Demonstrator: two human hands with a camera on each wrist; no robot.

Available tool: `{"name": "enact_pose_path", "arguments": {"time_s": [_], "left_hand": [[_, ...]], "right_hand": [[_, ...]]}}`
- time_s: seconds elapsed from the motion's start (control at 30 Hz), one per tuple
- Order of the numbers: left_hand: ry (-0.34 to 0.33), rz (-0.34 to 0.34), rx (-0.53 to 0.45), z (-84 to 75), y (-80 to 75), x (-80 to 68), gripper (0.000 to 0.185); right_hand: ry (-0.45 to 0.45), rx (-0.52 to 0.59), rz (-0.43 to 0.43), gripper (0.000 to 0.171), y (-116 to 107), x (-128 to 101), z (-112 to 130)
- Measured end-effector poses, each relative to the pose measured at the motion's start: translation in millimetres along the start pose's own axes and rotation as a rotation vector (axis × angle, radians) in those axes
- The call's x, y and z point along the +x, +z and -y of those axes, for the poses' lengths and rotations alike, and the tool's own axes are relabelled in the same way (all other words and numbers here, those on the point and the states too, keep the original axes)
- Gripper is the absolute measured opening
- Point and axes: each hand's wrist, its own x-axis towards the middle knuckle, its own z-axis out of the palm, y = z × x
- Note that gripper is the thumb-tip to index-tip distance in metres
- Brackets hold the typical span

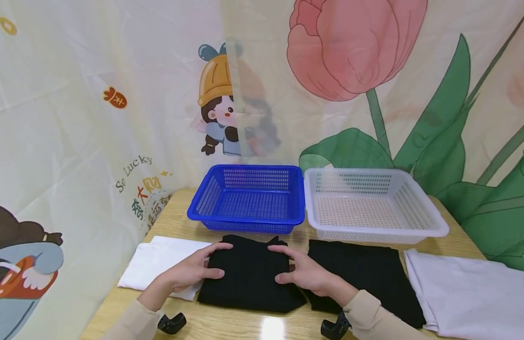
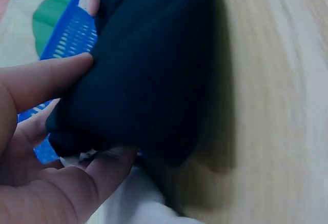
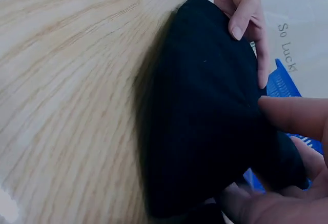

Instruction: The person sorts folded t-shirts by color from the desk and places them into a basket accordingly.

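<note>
A folded black cloth lies between both hands in the middle of the head view. My left hand holds its left side, thumb on the near face and other fingers curled behind and beneath it, as the left wrist view shows. The right hand grips the opposite side the same way; in the right wrist view its thumb presses the black fabric. The upper edge bunches slightly near the right fingertips. Part of the fingers is hidden behind the cloth.
A blue basket and a white basket stand side by side behind the cloth. Folded white cloth lies left; a second black cloth and another white cloth lie right on the wooden table. A printed curtain hangs behind.
</note>
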Motion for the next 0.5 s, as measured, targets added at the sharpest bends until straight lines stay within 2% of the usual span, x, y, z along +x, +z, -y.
{"name": "enact_pose_path", "arguments": {"time_s": [0.2, 0.37, 0.5], "left_hand": [[0.0, -0.026, 0.052, -21.1, -7.0, -8.9, 0.07], [0.017, -0.071, 0.188, -55.6, -17.2, -23.0, 0.067], [0.054, -0.091, 0.188, -83.6, -26.8, -28.3, 0.066]], "right_hand": [[-0.052, -0.066, -0.005, 0.072, 3.1, -3.7, 9.2], [-0.145, -0.128, -0.003, 0.069, 0.0, -7.4, 30.8], [-0.212, -0.139, -0.011, 0.065, -7.2, -6.6, 55.6]]}}
